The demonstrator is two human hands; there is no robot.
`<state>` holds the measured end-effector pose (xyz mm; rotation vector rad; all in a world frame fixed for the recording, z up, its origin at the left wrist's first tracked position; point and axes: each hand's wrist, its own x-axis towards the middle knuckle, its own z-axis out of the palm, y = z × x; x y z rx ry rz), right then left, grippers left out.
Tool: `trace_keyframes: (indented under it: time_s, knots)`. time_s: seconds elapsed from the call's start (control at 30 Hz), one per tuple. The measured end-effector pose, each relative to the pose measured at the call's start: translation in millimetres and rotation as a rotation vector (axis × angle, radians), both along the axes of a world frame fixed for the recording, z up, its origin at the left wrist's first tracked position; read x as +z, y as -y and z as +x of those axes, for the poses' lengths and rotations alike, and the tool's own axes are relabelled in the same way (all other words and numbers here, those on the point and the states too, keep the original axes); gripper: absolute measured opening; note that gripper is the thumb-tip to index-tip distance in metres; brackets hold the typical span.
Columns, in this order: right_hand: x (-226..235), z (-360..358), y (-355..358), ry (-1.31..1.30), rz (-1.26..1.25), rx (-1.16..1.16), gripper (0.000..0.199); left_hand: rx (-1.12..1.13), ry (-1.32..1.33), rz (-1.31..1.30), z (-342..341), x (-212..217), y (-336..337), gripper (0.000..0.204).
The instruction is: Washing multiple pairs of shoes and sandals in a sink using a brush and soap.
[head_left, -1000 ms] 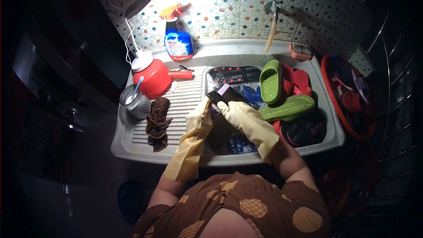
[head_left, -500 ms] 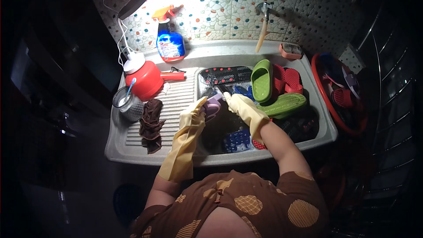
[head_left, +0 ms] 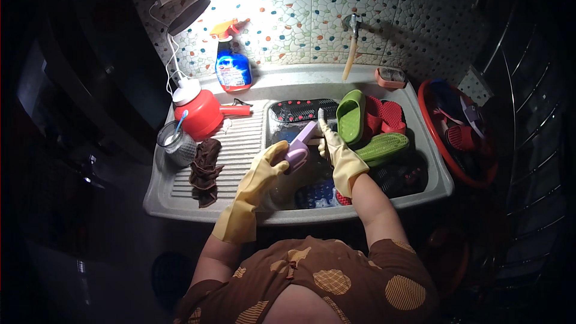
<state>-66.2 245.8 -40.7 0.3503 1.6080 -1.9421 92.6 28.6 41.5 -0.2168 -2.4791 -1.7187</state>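
Both my hands wear long cream rubber gloves. My left hand (head_left: 271, 161) grips a lilac slipper (head_left: 298, 153), tilted up edge-on over the left part of the sink basin. My right hand (head_left: 333, 150) is just right of the slipper, its fingers mostly curled and one pointing away from me. Whatever it holds is too small and dark to make out. Below and around my hands, the wet basin holds a black slipper with red dots (head_left: 306, 110), a blue slipper (head_left: 315, 195), green slippers (head_left: 351, 117) and a red slipper (head_left: 393, 117), partly piled up.
On the ribbed drainboard (head_left: 237, 162) stand a red jug (head_left: 201, 114), a glass jar (head_left: 177, 144) and a crumpled brown cloth (head_left: 205, 174). A blue spray bottle (head_left: 233, 69) is behind. A tap (head_left: 353, 30) hangs over the sink. Right, a red basin (head_left: 427, 126) holds more slippers.
The lilac slipper has come up and turned, so more of it shows. My right hand has drawn back from it slightly to the right, with one finger now straightened. The view has shifted slightly.
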Motion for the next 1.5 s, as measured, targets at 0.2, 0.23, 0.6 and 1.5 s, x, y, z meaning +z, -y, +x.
trace_keyframes:
  time_s: [0.2, 0.23, 0.6, 1.5]
  knots:
    - [6, 27, 26, -0.075, 0.03, 0.218, 0.047, -0.156, 0.229, -0.153, -15, -16, -6, 0.055]
    - [7, 30, 31, -0.073, 0.045, 0.277, 0.05, -0.247, 0.3, -0.214, -22, -17, -2, 0.065]
    - [-15, 30, 29, -0.265, 0.491, 0.46, 0.07, -0.038, 0.521, -0.448, -77, -85, -5, 0.064]
    - [45, 110, 31, -0.631, 1.14, 0.69, 0.058, 0.12, 0.428, -0.137, -96, -113, -19, 0.092]
